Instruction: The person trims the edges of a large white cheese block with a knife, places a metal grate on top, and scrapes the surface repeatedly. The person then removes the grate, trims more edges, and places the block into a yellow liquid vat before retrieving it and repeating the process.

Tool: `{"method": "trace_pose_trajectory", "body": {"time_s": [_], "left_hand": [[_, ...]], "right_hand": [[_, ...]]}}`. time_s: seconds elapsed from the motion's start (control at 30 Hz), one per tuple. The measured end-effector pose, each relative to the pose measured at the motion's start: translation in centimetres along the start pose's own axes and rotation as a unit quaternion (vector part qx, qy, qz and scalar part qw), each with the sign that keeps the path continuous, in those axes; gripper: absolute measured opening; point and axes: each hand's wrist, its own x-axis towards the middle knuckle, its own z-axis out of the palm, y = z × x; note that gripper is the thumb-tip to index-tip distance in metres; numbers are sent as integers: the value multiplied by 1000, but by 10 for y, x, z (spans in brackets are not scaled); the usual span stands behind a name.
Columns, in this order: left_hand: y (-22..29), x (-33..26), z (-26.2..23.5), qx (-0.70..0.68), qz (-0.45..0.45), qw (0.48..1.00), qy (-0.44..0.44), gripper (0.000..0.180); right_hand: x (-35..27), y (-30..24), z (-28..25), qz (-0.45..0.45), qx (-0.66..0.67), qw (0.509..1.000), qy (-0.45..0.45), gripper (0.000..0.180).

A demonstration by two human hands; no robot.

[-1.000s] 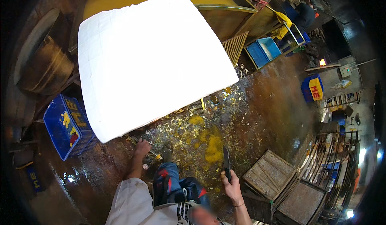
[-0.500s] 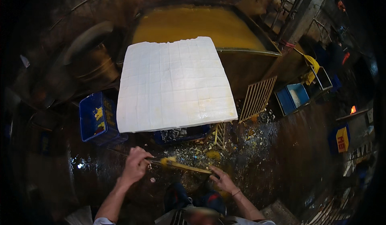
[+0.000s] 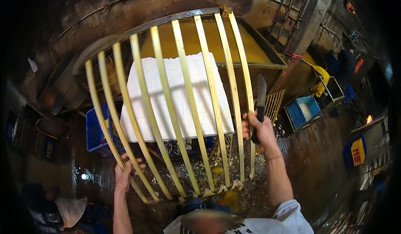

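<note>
A large slatted rack of pale yellow slats is held up tilted in front of me. Its far end rises above a broad white slab scored into squares, which looks like tofu. At the rack's left edge, my left hand is closed around an outer slat. My right hand grips the right-hand slats and also holds a knife by its black handle, blade pointing up and away. Slats partly cover the slab, and what supports it is hidden.
Behind the slab stands a vat of yellowish liquid with a metal rim. A blue crate sits left, blue tubs right. Another slatted rack leans beyond my right hand. Pale scraps litter the wet floor. A person is at far right.
The rack, seen nearly edge-on and low before, has been raised and turned so its slats face me. Both hands moved with it, the right one upward and outward. The knife now shows clearly.
</note>
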Motion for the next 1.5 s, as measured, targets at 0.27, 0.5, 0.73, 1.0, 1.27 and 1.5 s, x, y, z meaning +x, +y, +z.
{"method": "trace_pose_trajectory", "body": {"time_s": [0.27, 0.5, 0.73, 1.0, 1.27, 1.5], "left_hand": [[39, 114, 15, -53, -103, 991, 67, 25], [31, 211, 21, 7, -57, 998, 28, 24], [-12, 264, 8, 387, 169, 898, 124, 26], [-4, 259, 32, 497, 176, 832, 171, 35], [-2, 261, 37, 504, 203, 824, 163, 33], [-6, 267, 36, 483, 205, 834, 172, 33]], "right_hand": [[8, 53, -32, 125, -151, 976, -99, 21], [52, 110, -14, -43, -220, 970, 89, 36], [107, 115, -5, -94, -290, 938, 168, 33], [120, 125, -7, -102, -274, 939, 180, 25], [126, 129, -12, -127, -268, 937, 185, 27], [131, 136, -13, -121, -249, 942, 192, 27]]}}
